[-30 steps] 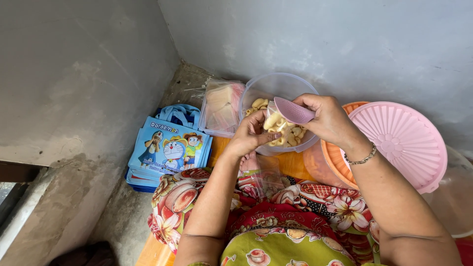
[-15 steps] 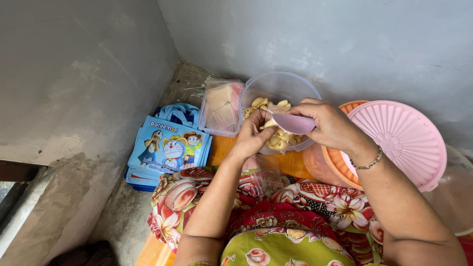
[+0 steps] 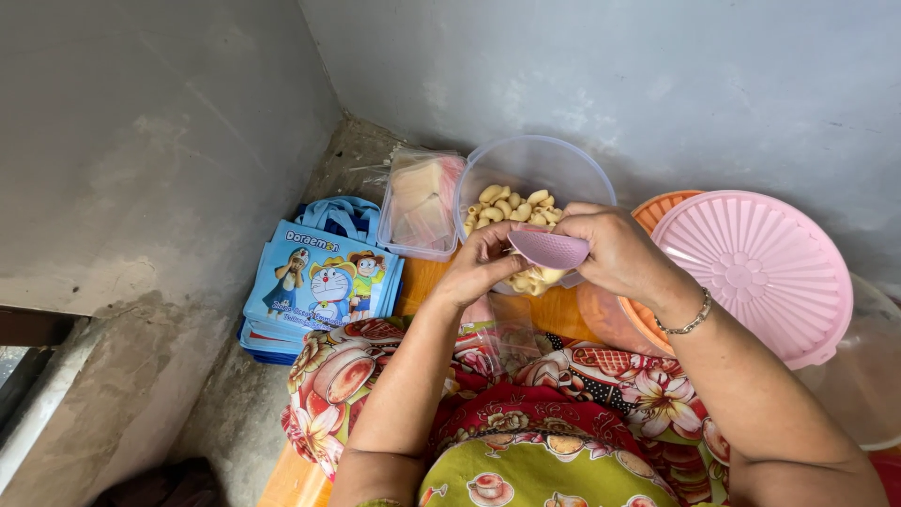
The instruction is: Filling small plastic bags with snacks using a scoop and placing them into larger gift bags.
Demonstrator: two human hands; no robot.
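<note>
Two bare forearms rise from six o'clock and meet over the clear tub (image 3: 563, 160) of pale shell-shaped pieces (image 3: 511, 205). Right hand (image 3: 619, 252), wrist bent inward, holds a pink scoop (image 3: 549, 248) in a closed grip. Left hand (image 3: 479, 268), at its nine o'clock, pinches the scoop's edge. Pink lid (image 3: 751, 272) sits at three o'clock.

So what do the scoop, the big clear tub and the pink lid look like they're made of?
Scoop: seemingly matte mauve plastic, smooth with a dull sheen. Tub: clear, slightly frosted plastic; the pale pieces show through its wall. Lid: glossy pink plastic, moulded with radial ribs.
</note>
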